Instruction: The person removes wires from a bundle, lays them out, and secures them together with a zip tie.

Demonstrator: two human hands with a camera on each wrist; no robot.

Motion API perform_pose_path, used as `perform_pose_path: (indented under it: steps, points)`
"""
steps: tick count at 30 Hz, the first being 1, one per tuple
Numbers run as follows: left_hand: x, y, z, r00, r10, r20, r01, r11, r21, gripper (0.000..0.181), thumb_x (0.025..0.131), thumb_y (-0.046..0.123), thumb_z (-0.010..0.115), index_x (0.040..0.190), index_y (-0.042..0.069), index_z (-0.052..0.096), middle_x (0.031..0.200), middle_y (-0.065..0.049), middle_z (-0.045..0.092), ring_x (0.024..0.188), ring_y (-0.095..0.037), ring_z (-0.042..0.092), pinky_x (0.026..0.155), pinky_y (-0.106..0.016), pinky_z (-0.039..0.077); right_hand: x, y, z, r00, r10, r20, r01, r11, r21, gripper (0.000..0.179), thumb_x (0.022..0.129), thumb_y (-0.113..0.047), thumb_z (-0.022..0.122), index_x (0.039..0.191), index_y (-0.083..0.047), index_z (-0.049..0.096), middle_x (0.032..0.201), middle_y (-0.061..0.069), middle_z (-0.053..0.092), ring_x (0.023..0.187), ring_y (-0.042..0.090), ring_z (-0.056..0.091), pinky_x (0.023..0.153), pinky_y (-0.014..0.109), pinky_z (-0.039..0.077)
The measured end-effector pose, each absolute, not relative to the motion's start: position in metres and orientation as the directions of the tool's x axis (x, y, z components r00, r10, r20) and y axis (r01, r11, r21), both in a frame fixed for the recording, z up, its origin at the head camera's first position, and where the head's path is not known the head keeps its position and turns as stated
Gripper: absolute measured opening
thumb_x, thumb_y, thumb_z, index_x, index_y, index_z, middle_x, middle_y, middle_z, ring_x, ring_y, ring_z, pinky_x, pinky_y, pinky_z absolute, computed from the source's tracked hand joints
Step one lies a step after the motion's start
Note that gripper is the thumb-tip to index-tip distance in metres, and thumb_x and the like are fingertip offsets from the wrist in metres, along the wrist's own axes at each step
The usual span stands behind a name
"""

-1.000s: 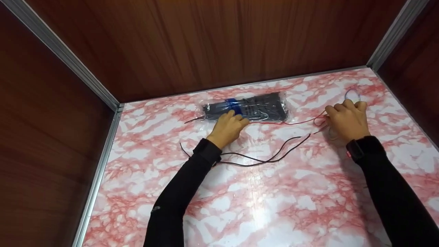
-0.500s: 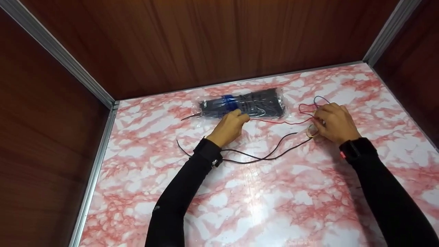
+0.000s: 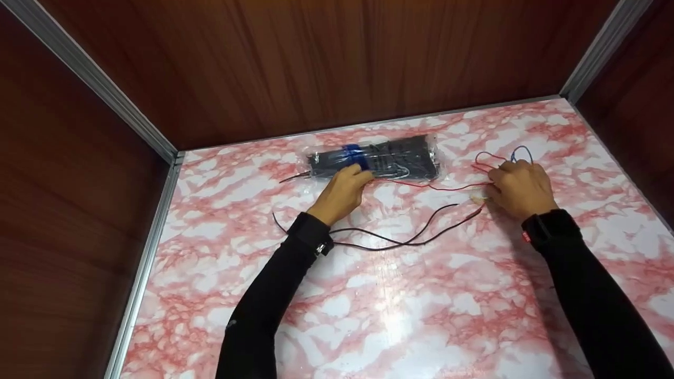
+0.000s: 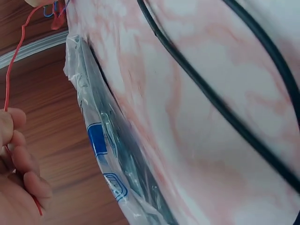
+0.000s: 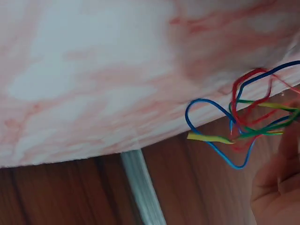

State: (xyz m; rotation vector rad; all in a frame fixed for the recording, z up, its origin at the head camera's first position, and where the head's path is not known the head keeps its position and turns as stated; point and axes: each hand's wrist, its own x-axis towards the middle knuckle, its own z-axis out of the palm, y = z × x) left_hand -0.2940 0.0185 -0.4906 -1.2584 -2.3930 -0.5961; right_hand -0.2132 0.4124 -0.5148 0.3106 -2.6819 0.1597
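Note:
My left hand (image 3: 345, 192) grips a red wire (image 3: 410, 183) near one end; in the left wrist view its fingers (image 4: 26, 159) curl round it and a short tail sticks out below. The wire runs across, fairly straight, to my right hand (image 3: 521, 189). That hand pinches a loose tangle of thin wires: a blue wire (image 5: 206, 100), a red loop (image 5: 236, 89) and green and yellow wires (image 5: 211, 138). Just behind my left hand lies a clear plastic bag (image 3: 405, 158) with dark contents and a blue band.
Two black cords (image 3: 379, 248) lie crossed on the pink marbled table (image 3: 447, 305), passing under the left wrist. A thin black end (image 3: 295, 177) pokes out left of the bag. Brown wood-look panels (image 3: 316, 63) with metal edging enclose the back and sides.
My right hand has moved left and slightly nearer with the wire tangle, then a little right again. My left hand, still holding the red wire, has shifted slightly left.

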Motion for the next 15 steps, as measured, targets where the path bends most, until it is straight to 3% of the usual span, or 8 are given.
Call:
perform_pose_path:
  steps: [5,9,15]
  points:
    - [-0.295,0.015,-0.488,-0.553,0.614,0.564,0.828,0.483,0.286,0.017,0.098,0.004,0.050,0.100,0.006,0.067,0.083,-0.008,0.056,0.077,-0.019,0.057,0.074,-0.029,0.050,-0.212,0.406,-0.515,-0.920,-0.133,0.368,-0.175,0.981,-0.084,0.037,0.078,-0.039,0.080,0.097,-0.009,0.067,0.101,0.017,0.067,0.091,0.041,0.055,0.075,0.055,0.035]
    - [-0.294,0.017,-0.489,-0.565,0.578,0.589,0.819,0.476,0.320,0.016,0.097,0.004,0.053,0.099,0.006,0.068,0.082,-0.007,0.057,0.076,-0.018,0.058,0.071,-0.028,0.051,-0.211,0.404,-0.515,-0.927,-0.056,0.370,-0.104,0.988,-0.110,0.040,0.078,-0.040,0.080,0.100,-0.009,0.067,0.106,0.020,0.066,0.092,0.044,0.051,0.076,0.058,0.031]
    - [-0.291,0.031,-0.495,-0.566,0.534,0.628,0.818,0.462,0.343,0.015,0.097,0.007,0.054,0.097,0.006,0.069,0.078,-0.007,0.056,0.071,-0.017,0.055,0.067,-0.026,0.049,-0.214,0.397,-0.514,-0.904,-0.017,0.428,-0.100,0.980,-0.173,0.027,0.080,-0.028,0.077,0.093,-0.007,0.067,0.090,0.018,0.068,0.085,0.039,0.052,0.075,0.054,0.028]
